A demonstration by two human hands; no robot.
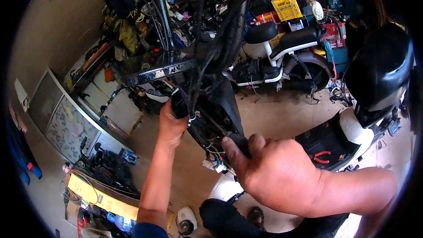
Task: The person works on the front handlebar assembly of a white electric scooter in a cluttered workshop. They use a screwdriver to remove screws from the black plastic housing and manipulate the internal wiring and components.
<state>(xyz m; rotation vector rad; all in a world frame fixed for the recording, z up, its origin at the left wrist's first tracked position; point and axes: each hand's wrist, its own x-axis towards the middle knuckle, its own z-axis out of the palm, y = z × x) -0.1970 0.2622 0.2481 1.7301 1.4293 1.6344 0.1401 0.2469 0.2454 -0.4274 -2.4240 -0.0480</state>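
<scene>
A cluttered repair workshop seen from above, its concrete floor (273, 114) pale and dusty. Largest in view is a stripped black scooter front (216, 83), its frame and dark panels rising through the middle of the picture with a thick bundle of black cables (229, 22) hanging down it. To the right stands a white and black scooter (374, 88) with a dark seat, red-handled pliers (321, 156) lying on its footboard. Behind, against heaped boxes and parts, a second white scooter (277, 57) is parked.

The right hand (277, 176), near the camera, is clenched around a black part at the lower end of the stripped front. The left hand (171, 125) reaches up and grips the black frame just beside a white cable tie (192, 117). Between the two hands, coloured wires with white connectors (213, 164) dangle loose from the frame. A small white round object (186, 220) lies on the floor at the bottom edge.
</scene>
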